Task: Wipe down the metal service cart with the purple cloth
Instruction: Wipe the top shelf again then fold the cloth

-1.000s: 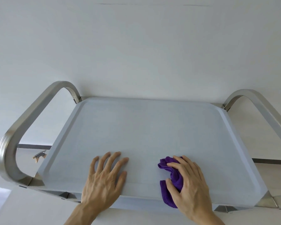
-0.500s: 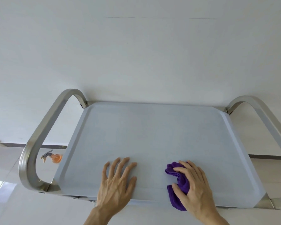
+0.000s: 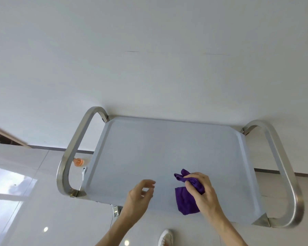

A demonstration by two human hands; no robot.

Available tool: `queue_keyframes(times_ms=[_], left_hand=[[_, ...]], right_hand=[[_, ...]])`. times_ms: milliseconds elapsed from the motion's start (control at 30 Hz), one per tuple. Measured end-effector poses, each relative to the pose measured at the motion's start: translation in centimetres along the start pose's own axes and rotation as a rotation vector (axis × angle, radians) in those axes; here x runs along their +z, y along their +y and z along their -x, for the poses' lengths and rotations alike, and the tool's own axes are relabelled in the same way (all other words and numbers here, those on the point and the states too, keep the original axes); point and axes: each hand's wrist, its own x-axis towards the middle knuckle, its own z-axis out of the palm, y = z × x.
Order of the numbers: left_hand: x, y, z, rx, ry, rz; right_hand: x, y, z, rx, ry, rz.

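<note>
Purple cloth [image 3: 186, 201] above near edge of metal cart [image 3: 149, 150], bunched in R hand [image 3: 204, 189], fingers curled round it, lower end hanging. L hand [image 3: 140, 194] just left of cloth, fingers loosely curled, empty.

The purple cloth [image 3: 187, 201] is showing a deep, even violet with no pattern. The service cart [image 3: 149, 150] is showing a pale grey-blue, plain top, and its handle loops [image 3: 73, 150] are gleaming in brushed silver steel. Beyond the cart's left edge, a spray bottle [image 3: 78, 162] is glowing orange on the glossy white floor [image 3: 34, 201]. The wall [image 3: 149, 50] is showing plain white.
</note>
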Motion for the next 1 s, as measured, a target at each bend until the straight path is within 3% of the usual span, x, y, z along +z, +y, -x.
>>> queue_keyframes(times_ms=[167,333,467,567,733,1000], left_hand=[[-1.3,5.1,0.9,-0.178,-0.100,0.395],[-3.7,8.7,1.0,-0.181,-0.147,0.576],[-5.5,9.0,1.4,-0.145,-0.060,0.600],[-6.3,9.2,1.9,-0.095,-0.092,0.593],[-7.1,9.8,2.1,-0.019,-0.102,0.539],[-10.9,10.0,1.6,0.083,-0.019,0.351]], right_hand=[[1.7,-5.3,-0.7,-0.141,-0.076,0.005],[3.9,-8.8,-0.2,-0.381,-0.159,0.132],[4.5,-9.6,0.5,-0.326,-0.292,0.104],[4.2,-10.7,0.7,-0.194,-0.345,-0.035],[5.5,-12.5,0.6,-0.097,-0.222,-0.204],[5.7,-15.0,-1.5,-0.067,-0.005,-0.145]])
